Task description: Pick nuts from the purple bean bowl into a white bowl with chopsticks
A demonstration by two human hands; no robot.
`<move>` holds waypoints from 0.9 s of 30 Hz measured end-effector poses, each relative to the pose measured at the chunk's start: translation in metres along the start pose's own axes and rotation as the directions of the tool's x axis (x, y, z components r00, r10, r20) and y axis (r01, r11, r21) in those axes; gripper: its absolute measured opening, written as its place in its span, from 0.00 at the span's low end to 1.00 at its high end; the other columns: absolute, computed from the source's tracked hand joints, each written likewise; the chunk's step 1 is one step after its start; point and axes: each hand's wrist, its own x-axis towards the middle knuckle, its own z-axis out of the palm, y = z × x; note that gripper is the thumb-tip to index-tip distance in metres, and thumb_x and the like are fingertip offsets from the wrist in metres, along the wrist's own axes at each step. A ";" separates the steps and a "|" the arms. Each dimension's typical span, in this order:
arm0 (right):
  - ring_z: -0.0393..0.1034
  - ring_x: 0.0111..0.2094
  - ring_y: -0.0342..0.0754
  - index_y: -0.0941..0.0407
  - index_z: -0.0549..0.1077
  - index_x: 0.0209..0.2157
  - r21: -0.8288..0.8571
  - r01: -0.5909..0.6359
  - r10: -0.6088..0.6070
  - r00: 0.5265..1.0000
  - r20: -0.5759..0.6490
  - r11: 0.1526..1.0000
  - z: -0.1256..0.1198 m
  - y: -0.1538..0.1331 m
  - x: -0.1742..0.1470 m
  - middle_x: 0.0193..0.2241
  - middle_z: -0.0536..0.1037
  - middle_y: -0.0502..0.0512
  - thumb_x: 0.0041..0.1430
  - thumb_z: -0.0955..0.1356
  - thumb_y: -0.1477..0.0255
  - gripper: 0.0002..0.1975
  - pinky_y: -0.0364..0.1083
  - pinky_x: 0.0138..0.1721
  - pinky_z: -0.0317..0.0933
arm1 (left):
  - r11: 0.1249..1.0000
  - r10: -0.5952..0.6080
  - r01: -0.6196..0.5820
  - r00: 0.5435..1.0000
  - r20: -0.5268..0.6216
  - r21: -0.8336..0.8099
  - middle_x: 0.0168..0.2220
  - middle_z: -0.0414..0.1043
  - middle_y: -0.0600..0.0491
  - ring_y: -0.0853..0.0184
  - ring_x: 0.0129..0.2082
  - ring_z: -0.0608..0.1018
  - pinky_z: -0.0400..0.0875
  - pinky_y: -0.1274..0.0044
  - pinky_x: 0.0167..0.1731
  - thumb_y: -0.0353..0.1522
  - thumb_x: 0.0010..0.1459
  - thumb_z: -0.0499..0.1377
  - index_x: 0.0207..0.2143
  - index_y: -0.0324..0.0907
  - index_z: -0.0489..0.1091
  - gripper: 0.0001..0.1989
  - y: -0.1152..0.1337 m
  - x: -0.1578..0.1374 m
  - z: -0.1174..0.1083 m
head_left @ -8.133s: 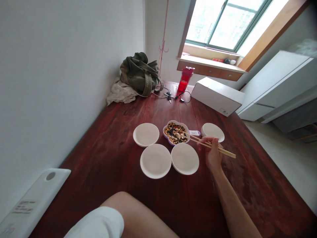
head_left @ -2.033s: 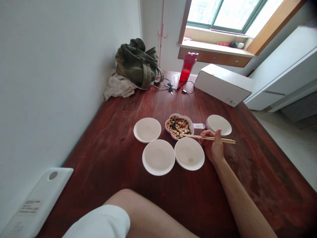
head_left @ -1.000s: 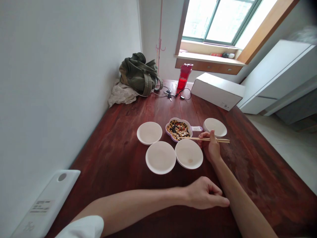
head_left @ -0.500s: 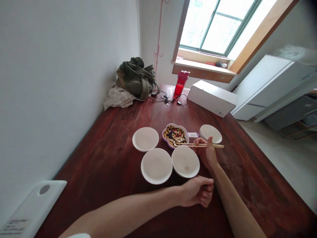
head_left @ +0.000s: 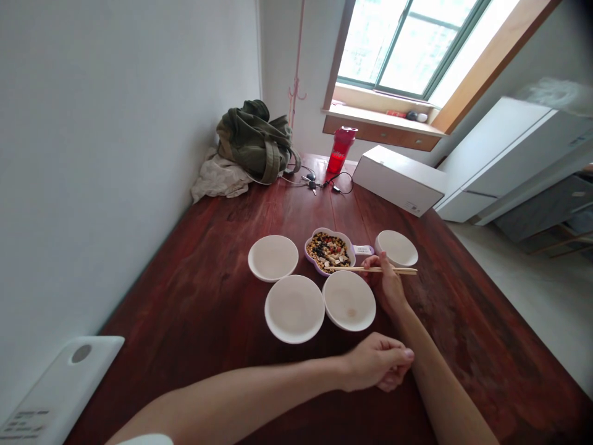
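My right hand (head_left: pixel 388 281) grips a pair of light wooden chopsticks (head_left: pixel 402 271), whose tips reach left to the edge of a purple flower-shaped bowl (head_left: pixel 362 250) with a labelled handle. Mixed beans and grains (head_left: pixel 330 248) lie in that bowl. Closer to me, my left hand (head_left: pixel 380 361) is curled closed beside my right forearm; whether anything sits in its fingers is hidden. Around the purple bowl stand white bowls: one at the left (head_left: pixel 273 258), one at the front (head_left: pixel 294 309), one front right (head_left: pixel 349 301) with a small mark inside, and one at the right (head_left: pixel 397 248).
At the back of the dark red wooden table (head_left: pixel 208 290) are a green bag (head_left: pixel 254 141) on a pale cloth, keys (head_left: pixel 311 183) with cables, a red shaker bottle (head_left: pixel 341 150) and a white box (head_left: pixel 398 179). A white board-like object (head_left: pixel 65 389) stands at the near left.
My left hand has shifted slightly right and towards me, with its thumb lower. My right thumb has come down on the chopsticks. The bowls keep their places.
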 end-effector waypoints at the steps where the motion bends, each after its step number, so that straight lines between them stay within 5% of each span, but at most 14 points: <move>1: 0.71 0.23 0.47 0.53 0.71 0.27 0.009 -0.002 0.002 1.000 0.006 1.000 -0.001 -0.001 0.000 0.21 0.75 0.52 0.61 0.67 0.44 0.26 0.43 0.18 0.57 | 0.999 -0.010 0.010 1.000 0.004 -0.033 0.15 0.51 0.64 0.77 0.15 0.53 0.44 0.77 0.19 0.49 0.52 0.68 0.23 0.42 0.59 0.25 0.002 0.001 -0.001; 9: 0.63 0.17 0.43 0.53 0.68 0.24 0.086 0.037 -0.042 0.997 0.057 0.996 -0.002 -0.007 -0.002 0.20 0.68 0.50 0.59 0.60 0.36 0.34 0.43 0.16 0.57 | 1.000 0.030 -0.030 1.000 0.003 -0.007 0.15 0.56 0.62 0.76 0.15 0.56 0.48 0.77 0.19 0.49 0.54 0.65 0.24 0.42 0.60 0.24 -0.001 0.005 -0.003; 18: 0.71 0.22 0.48 0.52 0.69 0.27 0.126 0.013 -0.021 0.998 0.057 0.992 0.005 -0.001 -0.002 0.22 0.73 0.52 0.60 0.58 0.36 0.34 0.46 0.20 0.65 | 0.999 0.029 -0.029 1.000 0.002 -0.014 0.16 0.57 0.62 0.75 0.15 0.58 0.49 0.77 0.19 0.47 0.55 0.65 0.25 0.42 0.61 0.22 0.000 0.004 -0.003; 27: 0.68 0.22 0.44 0.53 0.74 0.27 -0.036 0.112 -0.114 0.992 -0.045 0.993 0.010 0.004 -0.001 0.24 0.75 0.50 0.61 0.65 0.41 0.29 0.44 0.22 0.61 | 1.000 0.009 -0.008 1.000 -0.021 0.007 0.17 0.59 0.61 0.75 0.16 0.61 0.52 0.77 0.21 0.50 0.53 0.65 0.25 0.41 0.61 0.24 -0.002 0.006 -0.004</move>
